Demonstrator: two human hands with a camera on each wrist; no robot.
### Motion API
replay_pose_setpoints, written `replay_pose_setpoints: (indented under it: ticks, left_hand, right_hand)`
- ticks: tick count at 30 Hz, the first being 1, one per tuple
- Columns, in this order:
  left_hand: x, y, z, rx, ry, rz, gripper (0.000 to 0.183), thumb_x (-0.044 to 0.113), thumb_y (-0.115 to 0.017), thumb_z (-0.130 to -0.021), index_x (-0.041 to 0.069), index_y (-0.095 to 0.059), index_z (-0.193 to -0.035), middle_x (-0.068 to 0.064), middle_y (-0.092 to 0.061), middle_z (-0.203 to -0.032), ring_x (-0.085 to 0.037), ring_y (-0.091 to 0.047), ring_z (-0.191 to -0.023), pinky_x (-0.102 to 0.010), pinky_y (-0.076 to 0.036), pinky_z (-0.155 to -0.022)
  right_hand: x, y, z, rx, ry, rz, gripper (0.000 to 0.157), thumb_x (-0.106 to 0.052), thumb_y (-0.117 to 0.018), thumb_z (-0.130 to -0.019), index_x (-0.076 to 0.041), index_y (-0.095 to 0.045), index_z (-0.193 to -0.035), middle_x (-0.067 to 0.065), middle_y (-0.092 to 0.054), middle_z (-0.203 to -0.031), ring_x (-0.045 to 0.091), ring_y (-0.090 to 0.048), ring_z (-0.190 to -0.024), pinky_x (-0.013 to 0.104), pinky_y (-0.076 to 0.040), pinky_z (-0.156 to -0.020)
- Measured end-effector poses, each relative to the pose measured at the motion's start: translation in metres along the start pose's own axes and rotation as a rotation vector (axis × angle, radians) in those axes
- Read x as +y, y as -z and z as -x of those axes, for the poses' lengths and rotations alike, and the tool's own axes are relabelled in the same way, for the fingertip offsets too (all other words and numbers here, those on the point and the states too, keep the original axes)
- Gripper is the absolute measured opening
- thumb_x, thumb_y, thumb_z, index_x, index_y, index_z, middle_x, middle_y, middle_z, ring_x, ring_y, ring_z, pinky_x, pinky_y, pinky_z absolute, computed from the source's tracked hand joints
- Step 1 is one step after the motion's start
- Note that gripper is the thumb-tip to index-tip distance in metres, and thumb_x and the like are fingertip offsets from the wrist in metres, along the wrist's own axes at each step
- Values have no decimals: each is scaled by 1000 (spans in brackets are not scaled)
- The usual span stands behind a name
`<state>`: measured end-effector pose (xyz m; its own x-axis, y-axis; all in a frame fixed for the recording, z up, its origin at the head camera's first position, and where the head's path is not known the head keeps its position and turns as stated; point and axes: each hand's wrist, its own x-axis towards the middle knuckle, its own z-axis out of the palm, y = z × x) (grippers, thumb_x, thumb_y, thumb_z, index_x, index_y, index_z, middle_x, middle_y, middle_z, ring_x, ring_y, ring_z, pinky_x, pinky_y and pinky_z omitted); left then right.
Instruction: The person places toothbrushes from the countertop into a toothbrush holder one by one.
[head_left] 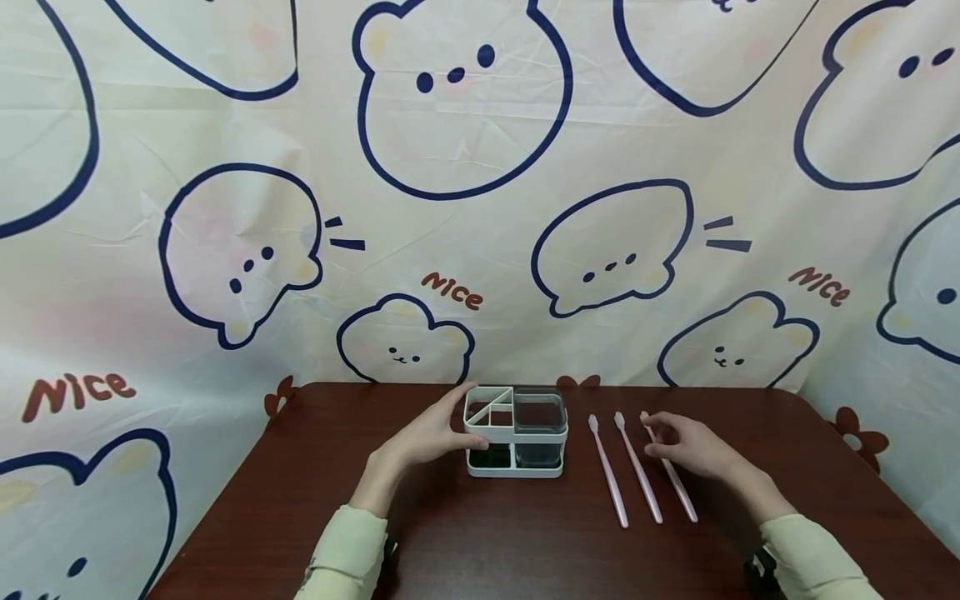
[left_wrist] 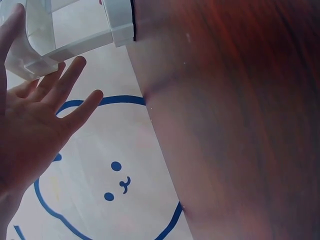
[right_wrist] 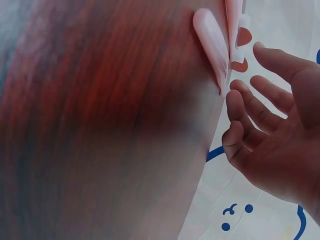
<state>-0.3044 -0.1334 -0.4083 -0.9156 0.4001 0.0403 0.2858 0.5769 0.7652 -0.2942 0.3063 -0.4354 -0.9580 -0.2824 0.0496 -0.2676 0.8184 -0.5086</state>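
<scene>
A white toothbrush holder (head_left: 516,435) with divided upper slots and dark clear cups stands near the back of the table. My left hand (head_left: 429,427) holds its left side, thumb at the front and index finger reaching to the back; the left wrist view shows this hand (left_wrist: 45,115) against the frame. To the right lie three pale pink toothbrushes, a left one (head_left: 609,471), a middle one (head_left: 639,468) and a right one (head_left: 681,493). Above the right toothbrush hovers my right hand (head_left: 693,446). In the right wrist view that hand (right_wrist: 275,135) has thumb and fingers apart, gripping nothing.
The dark brown wooden table (head_left: 480,542) reaches back to a pale curtain (head_left: 487,250) printed with blue-outlined bears. Pale green sleeves cover both forearms.
</scene>
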Motion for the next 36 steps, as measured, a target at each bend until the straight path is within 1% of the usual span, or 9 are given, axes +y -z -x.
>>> replay_pose_setpoints:
  ticks: [6, 13, 18, 25, 30, 36]
  left_hand:
    - [0, 0, 0, -2, -1, 13, 100, 47, -82, -78, 24, -27, -157, -5, -28, -163, -30, -31, -148, -61, -29, -115]
    - [1, 1, 0, -11, -5, 14, 98, 46, -82, -78, 26, -26, -157, -5, -27, -163, -30, -31, -147, -61, -29, -115]
    - [0, 1, 0, -16, -6, 10, 98, 46, -81, -79, 27, -25, -157, -6, -27, -163, -31, -32, -147, -61, -29, -115]
    - [0, 0, 0, -17, -9, 11, 98, 46, -81, -78, 27, -25, -157, -6, -26, -163, -30, -30, -148, -61, -28, -115]
    - [1, 0, 2, -11, -7, 9, 97, 43, -81, -79, 26, -26, -157, -6, -26, -163, -31, -31, -148, -61, -29, -115]
    - [1, -1, 1, -12, -13, 2, 95, 40, -81, -81, 25, -26, -157, -6, -26, -163, -32, -31, -148, -62, -29, -115]
  right_hand:
    - [6, 3, -1, -52, -13, -28, 50, -27, -71, -92, -3, -57, -134, 3, -60, -94, 17, -52, -80, 31, -42, -67]
    - [12, 5, -2, -123, -33, -114, 49, -25, -70, -92, 0, -57, -133, 4, -58, -86, 15, -54, -66, 28, -46, -57]
    - [16, 3, -3, -161, -49, -116, 49, -24, -72, -91, -1, -57, -132, 4, -56, -83, 17, -54, -64, 28, -45, -55]
    - [18, 0, -2, -161, -61, -110, 46, -20, -73, -90, -1, -59, -129, 5, -54, -80, 17, -53, -61, 29, -45, -53]
    - [14, -1, -3, -144, -79, -106, 44, -19, -73, -89, -2, -60, -127, 4, -54, -78, 16, -53, -59, 29, -45, -51]
    - [12, -2, -1, -125, -94, -106, 40, -14, -70, -89, -1, -59, -125, 5, -54, -75, 17, -55, -56, 32, -47, -47]
